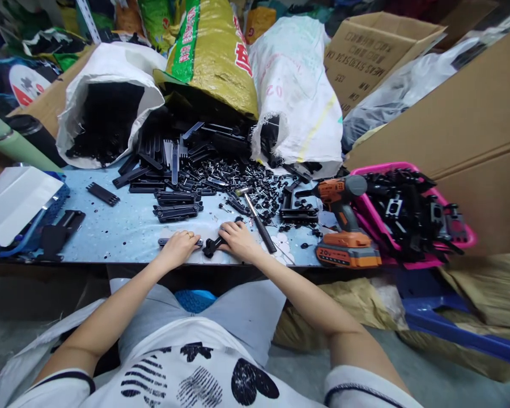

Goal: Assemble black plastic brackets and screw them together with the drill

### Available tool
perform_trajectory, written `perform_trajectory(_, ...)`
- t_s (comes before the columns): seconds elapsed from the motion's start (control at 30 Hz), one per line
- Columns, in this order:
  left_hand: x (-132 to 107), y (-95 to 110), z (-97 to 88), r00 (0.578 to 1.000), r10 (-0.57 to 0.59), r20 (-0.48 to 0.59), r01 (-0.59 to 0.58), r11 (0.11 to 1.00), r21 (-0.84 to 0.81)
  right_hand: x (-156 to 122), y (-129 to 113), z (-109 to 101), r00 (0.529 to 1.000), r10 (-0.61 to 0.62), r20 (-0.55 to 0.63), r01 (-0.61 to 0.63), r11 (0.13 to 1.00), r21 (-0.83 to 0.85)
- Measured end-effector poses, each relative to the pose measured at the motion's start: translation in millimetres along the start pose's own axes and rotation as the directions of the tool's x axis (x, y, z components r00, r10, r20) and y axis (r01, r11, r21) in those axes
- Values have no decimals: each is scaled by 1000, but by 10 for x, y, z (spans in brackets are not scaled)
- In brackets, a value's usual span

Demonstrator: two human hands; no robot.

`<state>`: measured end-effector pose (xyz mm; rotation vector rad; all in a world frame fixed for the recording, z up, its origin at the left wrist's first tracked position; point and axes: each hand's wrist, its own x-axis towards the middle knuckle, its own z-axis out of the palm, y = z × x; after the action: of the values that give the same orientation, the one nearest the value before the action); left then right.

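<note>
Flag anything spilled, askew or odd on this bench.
Yes: small black plastic pieces lie strewn over the pale blue tabletop, spilling from the white woven sack lying on its side. The pink plastic basket seems to overhang the table's right end, heaped above its rim. The orange cordless drill stands right at the front edge.

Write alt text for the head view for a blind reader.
Left hand and right hand rest at the near edge of a blue table, a black part between them; black plastic pieces lie heaped behind, an orange drill to the right.
</note>
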<state>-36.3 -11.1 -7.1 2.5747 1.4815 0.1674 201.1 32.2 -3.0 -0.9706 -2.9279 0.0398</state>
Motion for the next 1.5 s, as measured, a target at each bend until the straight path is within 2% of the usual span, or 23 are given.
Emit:
perform_trajectory(0.07, 13, -16, -8, 999, -49, 6, 49, 999, 3, -44, 73, 2, 993, -104, 57, 104, 995, 0)
perform_trajectory(0.13, 29, -30, -17, 997, -68, 21, 68, 997, -19, -83, 47, -26, 981, -147, 129, 144, 989, 30)
perform_trajectory(0.3, 36, -54, -80, 997, -6, 77, 12, 996, -86, -61, -189, -69, 972, -153, 175, 139, 986, 93)
perform_trajectory(0.43, 24, -32, -160, 995, -33, 92, 44, 992, -115, 43, -289, -99, 973, -60, 224, 42, 996, 81)
perform_trajectory(0.63, -35, -40, -156, 996, -84, 17, 85, 985, -147, 72, -424, -269, 984, 46, 173, -47, 999, 3)
perform_trajectory(0.83, -97, -95, -63, 990, -11, -140, -9, 990, -140, 67, -537, -400, 979, 71, 191, -65, 997, -36)
perform_trajectory(0.93, -101, -123, -109, 993, 21, -120, -42, 983, -176, 76, -546, -463, 975, 65, 212, -60, 998, -28)
perform_trajectory(1.07, -76, -153, -193, 1000, -2, 3, 2, 972, -236, 90, -531, -532, 973, 48, 228, -48, 999, -5)
perform_trajectory(1.3, -28, -145, -117, 997, -34, -68, 21, 982, -189, 158, -431, -519, 973, -20, 228, 33, 998, -53)
perform_trajectory(1.4, -23, -113, -107, 996, -67, -58, 56, 983, -173, 180, -386, -515, 962, -20, 271, 33, 999, -41)
perform_trajectory(1.5, 7, -111, -149, 997, -75, -21, 70, 979, -191, 161, -372, -486, 964, -16, 266, 24, 999, -26)
